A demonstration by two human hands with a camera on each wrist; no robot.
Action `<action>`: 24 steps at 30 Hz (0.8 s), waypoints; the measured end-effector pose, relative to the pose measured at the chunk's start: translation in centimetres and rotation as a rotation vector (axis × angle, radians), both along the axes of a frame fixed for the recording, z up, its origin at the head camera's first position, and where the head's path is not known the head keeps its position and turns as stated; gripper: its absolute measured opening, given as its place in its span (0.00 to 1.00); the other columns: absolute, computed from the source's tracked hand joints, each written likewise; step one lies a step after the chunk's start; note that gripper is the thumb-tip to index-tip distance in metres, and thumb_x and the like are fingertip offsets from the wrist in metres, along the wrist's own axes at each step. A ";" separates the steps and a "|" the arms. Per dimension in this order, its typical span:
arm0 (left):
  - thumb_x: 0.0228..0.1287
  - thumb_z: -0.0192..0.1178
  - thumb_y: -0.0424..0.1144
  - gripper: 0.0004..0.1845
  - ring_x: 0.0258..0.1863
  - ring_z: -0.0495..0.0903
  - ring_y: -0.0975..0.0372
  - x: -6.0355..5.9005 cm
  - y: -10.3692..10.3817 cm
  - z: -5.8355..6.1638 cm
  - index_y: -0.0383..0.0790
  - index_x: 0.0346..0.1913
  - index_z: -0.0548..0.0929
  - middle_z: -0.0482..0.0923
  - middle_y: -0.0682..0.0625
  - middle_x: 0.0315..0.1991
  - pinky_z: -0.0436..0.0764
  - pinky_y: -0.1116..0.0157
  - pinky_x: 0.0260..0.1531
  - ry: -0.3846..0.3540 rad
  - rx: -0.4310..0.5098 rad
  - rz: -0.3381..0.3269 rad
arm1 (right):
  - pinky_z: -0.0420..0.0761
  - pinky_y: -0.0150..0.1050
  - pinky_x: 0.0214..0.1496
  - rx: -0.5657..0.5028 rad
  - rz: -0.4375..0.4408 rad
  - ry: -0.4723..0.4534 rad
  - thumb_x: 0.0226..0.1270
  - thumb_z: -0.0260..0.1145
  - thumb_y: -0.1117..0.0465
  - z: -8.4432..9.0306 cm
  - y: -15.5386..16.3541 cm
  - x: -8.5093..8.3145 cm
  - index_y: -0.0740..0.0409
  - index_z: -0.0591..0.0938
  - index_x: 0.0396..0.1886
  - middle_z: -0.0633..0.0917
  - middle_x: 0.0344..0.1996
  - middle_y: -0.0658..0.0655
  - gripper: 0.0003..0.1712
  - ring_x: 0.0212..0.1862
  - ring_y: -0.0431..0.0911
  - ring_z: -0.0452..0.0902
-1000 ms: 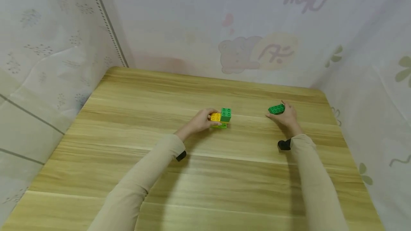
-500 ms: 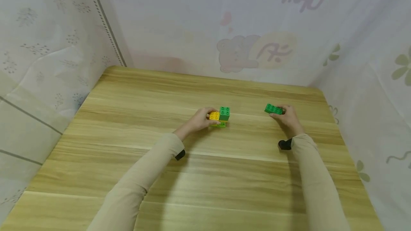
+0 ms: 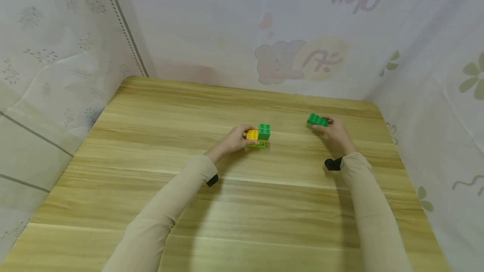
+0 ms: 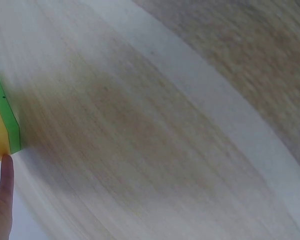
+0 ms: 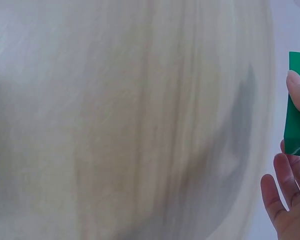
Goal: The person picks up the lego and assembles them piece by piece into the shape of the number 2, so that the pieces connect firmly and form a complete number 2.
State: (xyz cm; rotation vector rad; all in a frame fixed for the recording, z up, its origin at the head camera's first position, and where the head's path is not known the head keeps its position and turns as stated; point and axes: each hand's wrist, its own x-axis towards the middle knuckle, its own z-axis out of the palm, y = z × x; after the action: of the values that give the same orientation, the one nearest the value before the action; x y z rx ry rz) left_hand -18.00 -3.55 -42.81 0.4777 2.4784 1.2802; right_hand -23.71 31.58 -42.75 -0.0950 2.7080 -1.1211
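A small block build point(image 3: 259, 135) sits near the middle of the wooden table point(image 3: 242, 205): a yellow brick point(image 3: 252, 134) and a dark green brick point(image 3: 264, 131) on a light green base point(image 3: 259, 145). My left hand point(image 3: 235, 139) grips the yellow side of it. In the left wrist view only the build's edge point(image 4: 4, 120) and a fingertip point(image 4: 5, 175) show. My right hand point(image 3: 334, 132) holds a long dark green brick point(image 3: 317, 120) lifted off the table, right of the build. In the right wrist view this brick point(image 5: 296, 105) is pinched by the fingers point(image 5: 299, 90).
Thin patterned curtains point(image 3: 264, 32) close in the table at the back, left and right. The table's far right corner point(image 3: 372, 106) lies just beyond my right hand. Bare wood stretches toward the front.
My right hand has lifted the long green brick and carried it up and slightly left. My left hand and the build have stayed in place.
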 end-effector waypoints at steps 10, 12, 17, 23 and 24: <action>0.56 0.63 0.39 0.25 0.44 0.75 0.57 0.0 0.0 0.1 0.33 0.56 0.73 0.75 0.42 0.47 0.78 0.63 0.46 0.011 -0.005 -0.001 | 0.73 0.45 0.45 0.052 -0.014 0.028 0.61 0.63 0.50 0.7 -0.9 -0.5 0.66 0.65 0.64 0.69 0.58 0.70 0.37 0.54 0.60 0.66; 0.56 0.63 0.39 0.25 0.45 0.76 0.56 0.1 0.0 0.1 0.33 0.56 0.72 0.75 0.41 0.48 0.78 0.63 0.47 0.010 -0.003 0.000 | 0.73 0.45 0.45 0.056 -0.017 0.015 0.61 0.63 0.50 0.8 -1.1 -0.6 0.66 0.64 0.64 0.69 0.57 0.69 0.37 0.54 0.60 0.66; 0.57 0.63 0.39 0.27 0.50 0.76 0.53 0.1 -0.1 0.2 0.33 0.59 0.70 0.73 0.40 0.54 0.78 0.61 0.50 -0.015 0.007 0.010 | 0.72 0.47 0.47 0.052 -0.011 0.018 0.61 0.62 0.49 1.2 -1.7 -0.9 0.65 0.64 0.64 0.69 0.57 0.68 0.37 0.56 0.60 0.64; 0.57 0.63 0.39 0.28 0.51 0.75 0.52 0.1 0.0 0.2 0.33 0.59 0.70 0.72 0.39 0.55 0.77 0.61 0.50 -0.022 0.006 0.010 | 0.70 0.54 0.52 0.054 0.013 0.036 0.62 0.62 0.52 1.9 -2.3 -0.9 0.66 0.65 0.63 0.69 0.58 0.68 0.35 0.58 0.61 0.62; 0.57 0.63 0.39 0.28 0.51 0.75 0.52 0.1 0.0 0.2 0.33 0.59 0.70 0.72 0.40 0.55 0.77 0.61 0.51 -0.021 0.005 0.009 | 0.69 0.55 0.53 0.058 0.017 0.042 0.61 0.63 0.52 2.0 -2.4 -0.9 0.66 0.65 0.63 0.69 0.58 0.68 0.35 0.58 0.61 0.62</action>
State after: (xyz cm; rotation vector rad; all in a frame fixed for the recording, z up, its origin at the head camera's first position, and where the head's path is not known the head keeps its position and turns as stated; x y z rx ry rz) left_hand -17.86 -3.56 -42.66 0.4526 2.4637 1.2884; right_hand -24.59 29.15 -40.72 -0.1341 2.7687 -1.0468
